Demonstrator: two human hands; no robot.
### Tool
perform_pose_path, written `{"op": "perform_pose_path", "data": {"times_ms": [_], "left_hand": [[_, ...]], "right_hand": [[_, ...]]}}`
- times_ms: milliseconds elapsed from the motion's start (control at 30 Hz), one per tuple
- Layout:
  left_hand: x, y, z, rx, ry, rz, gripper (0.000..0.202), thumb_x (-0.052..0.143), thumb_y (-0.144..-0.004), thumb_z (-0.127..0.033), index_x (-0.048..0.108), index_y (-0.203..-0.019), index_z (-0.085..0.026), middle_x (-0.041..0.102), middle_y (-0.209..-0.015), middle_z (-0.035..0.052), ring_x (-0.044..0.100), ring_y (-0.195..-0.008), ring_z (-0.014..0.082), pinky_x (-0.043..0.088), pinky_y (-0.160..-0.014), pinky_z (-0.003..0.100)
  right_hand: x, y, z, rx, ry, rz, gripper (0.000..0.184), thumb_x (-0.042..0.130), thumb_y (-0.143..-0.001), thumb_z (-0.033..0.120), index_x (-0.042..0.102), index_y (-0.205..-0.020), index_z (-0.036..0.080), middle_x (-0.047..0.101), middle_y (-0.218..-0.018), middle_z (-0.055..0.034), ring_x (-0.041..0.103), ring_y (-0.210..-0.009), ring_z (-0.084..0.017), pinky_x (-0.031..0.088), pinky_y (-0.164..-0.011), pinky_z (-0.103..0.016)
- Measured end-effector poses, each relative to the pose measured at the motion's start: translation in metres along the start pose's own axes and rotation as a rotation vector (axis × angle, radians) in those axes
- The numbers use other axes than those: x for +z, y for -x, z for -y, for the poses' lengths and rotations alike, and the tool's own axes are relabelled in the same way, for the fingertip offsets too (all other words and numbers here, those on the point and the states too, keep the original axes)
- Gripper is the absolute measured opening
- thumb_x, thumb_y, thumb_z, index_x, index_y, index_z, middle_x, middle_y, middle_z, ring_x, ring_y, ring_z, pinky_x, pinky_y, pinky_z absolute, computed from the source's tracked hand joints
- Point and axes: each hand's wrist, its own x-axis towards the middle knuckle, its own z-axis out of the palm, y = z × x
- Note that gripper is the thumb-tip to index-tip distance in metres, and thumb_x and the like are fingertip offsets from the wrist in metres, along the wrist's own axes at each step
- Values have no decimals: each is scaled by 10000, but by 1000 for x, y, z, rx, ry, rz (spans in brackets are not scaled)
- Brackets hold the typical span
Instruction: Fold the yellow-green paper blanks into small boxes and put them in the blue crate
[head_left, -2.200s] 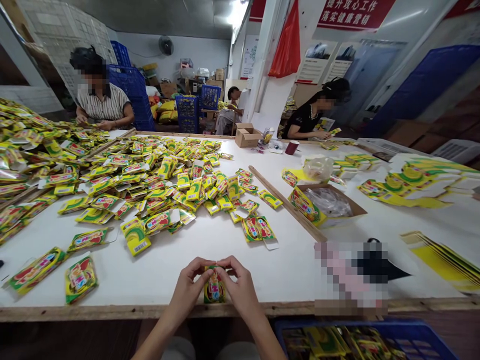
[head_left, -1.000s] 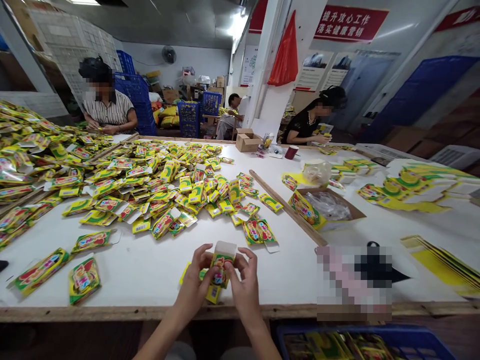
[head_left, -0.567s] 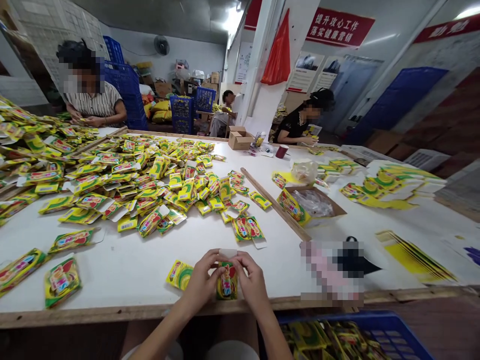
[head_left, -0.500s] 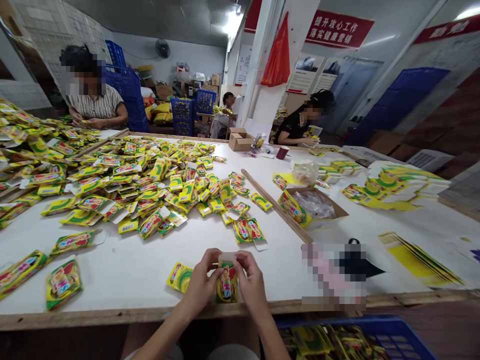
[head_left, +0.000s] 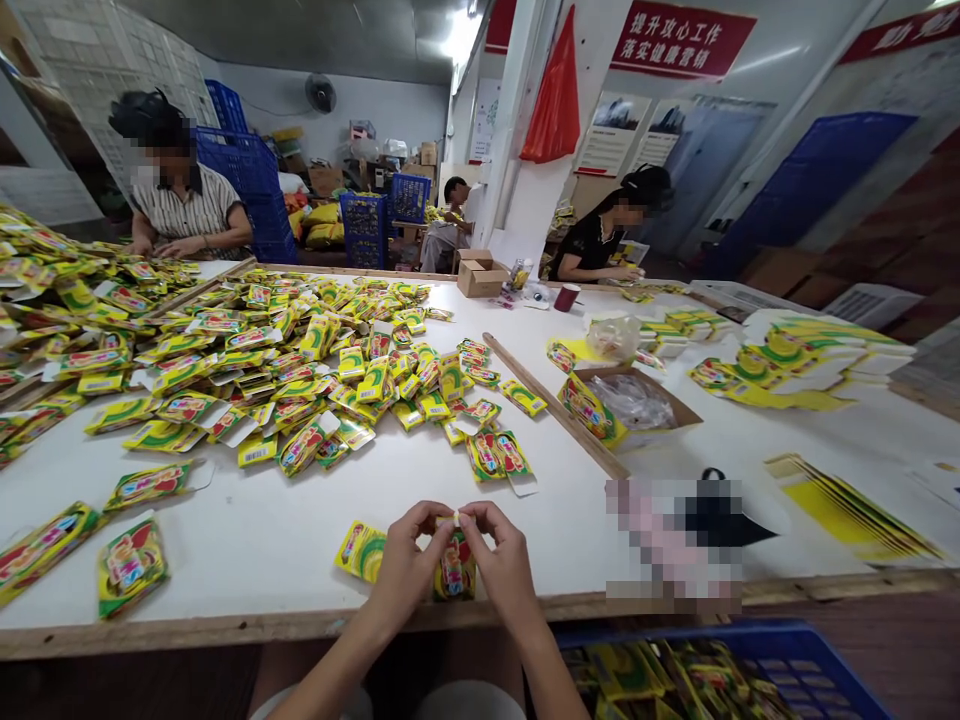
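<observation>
Near the table's front edge a small yellow-green printed carton (head_left: 454,570) lies between my two hands, its printed front facing up. My left hand (head_left: 409,560) is pinched at the carton's far left end, and my right hand (head_left: 499,555) is pinched at the far right end. Fingers and thumbs meet at the end flap, which is mostly hidden under them. Just left of my left hand lies another yellow carton (head_left: 361,550), partly covered by that hand. Beyond my hands, two cartons (head_left: 499,458) rest side by side, one with its white flap out.
A large heap of cartons (head_left: 300,350) covers the table's left and middle. To the right are a wooden strip (head_left: 555,405), an open box of clear plastic (head_left: 630,400) and stacked flat cartons (head_left: 802,360). A blue crate (head_left: 802,650) of cartons stands below the edge. Co-workers sit across the table.
My fingertips have come closer together over the carton's far end, and its raised pale flap has folded down beneath them. The co-worker at left has lowered their hands to the heap.
</observation>
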Motion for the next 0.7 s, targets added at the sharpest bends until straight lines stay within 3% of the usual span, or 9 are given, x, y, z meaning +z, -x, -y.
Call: {"op": "perform_pose_path", "data": {"times_ms": [267, 467, 700], "left_hand": [[-3, 4, 11, -45, 173, 38, 190, 627, -840, -325, 695, -927, -171, 712, -845, 42, 631, -774, 181, 494, -713, 267], [-2, 1, 6, -18, 72, -4, 152, 602, -855, -302, 682, -839, -174, 686, -763, 24, 614, -715, 168, 484, -676, 255], [-7, 17, 10, 128, -54, 101, 187, 564, -894, -276, 699, -1007, -212, 695, -980, 70, 644, -948, 214, 504, -855, 325]], "right_hand": [[2, 7, -10, 25, -118, 30, 230, 594, -876, 408, 633, -858, 182, 667, -798, -38, 622, -748, -189, 493, -698, -268], [-3, 4, -6, 38, -97, 39, 229, 611, -866, 400, 612, -790, 184, 637, -732, -21, 601, -707, -182, 484, -668, -261], [2, 15, -10, -1, -119, 99, 183, 604, -873, 367, 656, -903, 194, 694, -847, -50, 657, -812, -209, 521, -737, -285]]}}
